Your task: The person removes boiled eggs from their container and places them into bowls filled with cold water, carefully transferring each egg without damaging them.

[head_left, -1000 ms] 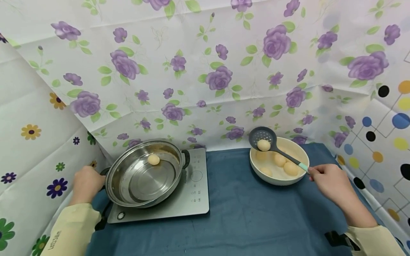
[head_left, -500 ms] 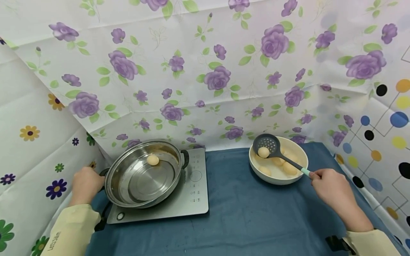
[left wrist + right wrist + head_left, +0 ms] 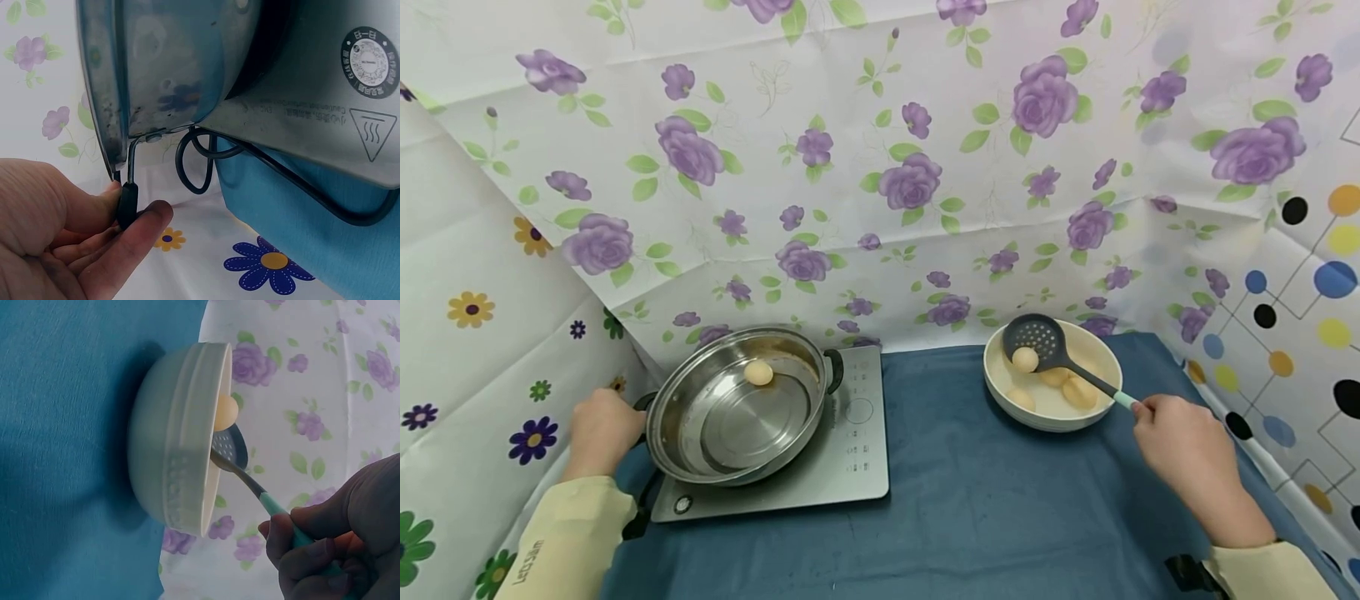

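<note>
My left hand [image 3: 601,429] grips the black side handle [image 3: 128,205] of a wide stainless steel pot [image 3: 752,437], thumb and fingers on either side of it. One egg [image 3: 758,372] lies in the pot against its far side. At the right, my right hand [image 3: 1191,458] holds the mint-green handle of a dark skimmer [image 3: 1041,332], whose perforated head is tilted over a cream bowl [image 3: 169,444]. An egg [image 3: 1025,360] sits at the head's lower left edge; whether it touches the bowl cannot be told. Several eggs [image 3: 1079,392] lie in the bowl, partly hidden by the skimmer.
Beneath the pot is a silver induction cooker [image 3: 861,442]; its black cord [image 3: 312,190] loops near my left hand. A blue cloth [image 3: 958,500] covers the table. Flowered sheeting [image 3: 910,183] hangs behind, with dotted sheeting [image 3: 1300,333] at the right.
The skimmer's head has moved down and right into the bowl's opening and tilted, and the egg has shifted to its lower edge. My left hand and the pot have stayed in place.
</note>
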Available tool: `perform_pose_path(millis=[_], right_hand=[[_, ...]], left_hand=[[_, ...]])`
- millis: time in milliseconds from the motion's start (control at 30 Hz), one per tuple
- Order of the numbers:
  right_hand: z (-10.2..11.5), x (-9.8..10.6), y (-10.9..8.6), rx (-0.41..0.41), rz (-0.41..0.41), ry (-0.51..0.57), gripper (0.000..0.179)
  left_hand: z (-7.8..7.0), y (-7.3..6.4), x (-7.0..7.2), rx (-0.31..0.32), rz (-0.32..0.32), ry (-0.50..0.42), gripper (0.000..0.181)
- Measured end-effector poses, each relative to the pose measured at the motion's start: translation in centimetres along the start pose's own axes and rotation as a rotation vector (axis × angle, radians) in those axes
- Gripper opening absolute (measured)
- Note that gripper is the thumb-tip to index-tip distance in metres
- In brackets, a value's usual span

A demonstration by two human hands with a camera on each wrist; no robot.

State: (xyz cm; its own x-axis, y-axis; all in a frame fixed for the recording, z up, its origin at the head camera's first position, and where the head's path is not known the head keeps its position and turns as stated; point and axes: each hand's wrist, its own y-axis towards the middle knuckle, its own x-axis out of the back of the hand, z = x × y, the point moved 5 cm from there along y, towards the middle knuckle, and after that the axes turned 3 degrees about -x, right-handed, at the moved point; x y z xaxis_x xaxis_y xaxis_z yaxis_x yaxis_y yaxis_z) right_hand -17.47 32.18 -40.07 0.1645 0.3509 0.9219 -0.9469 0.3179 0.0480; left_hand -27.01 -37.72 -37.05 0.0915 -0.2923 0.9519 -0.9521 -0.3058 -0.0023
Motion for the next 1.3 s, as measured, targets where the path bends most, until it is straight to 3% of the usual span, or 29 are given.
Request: perform_pose_path(millis=[367, 533, 1033, 1300], right_hand=[[0.4, 1.0, -0.8, 0.068, -0.177, -0.079, 0.029], [0.5, 1.4, -0.9, 0.068, -0.214, -0.081, 0.028], [0.8, 1.8, -0.9, 0.061, -0.179, -0.07, 0.026], [0.7, 1.2, -0.4, 0.005, -0.027, 0.011, 0.032]], left_hand=[[0.1, 0.0, 0.0, 0.001, -0.003, 0.0, 0.027], [0.1, -0.1, 0.1, -0.015, -0.012, 0.004, 0.028], [0.3, 0.0, 0.0, -0.003, -0.009, -0.008, 0.029], [0.3, 0.0, -0.1, -0.011, 0.003, -0.021, 0.027]])
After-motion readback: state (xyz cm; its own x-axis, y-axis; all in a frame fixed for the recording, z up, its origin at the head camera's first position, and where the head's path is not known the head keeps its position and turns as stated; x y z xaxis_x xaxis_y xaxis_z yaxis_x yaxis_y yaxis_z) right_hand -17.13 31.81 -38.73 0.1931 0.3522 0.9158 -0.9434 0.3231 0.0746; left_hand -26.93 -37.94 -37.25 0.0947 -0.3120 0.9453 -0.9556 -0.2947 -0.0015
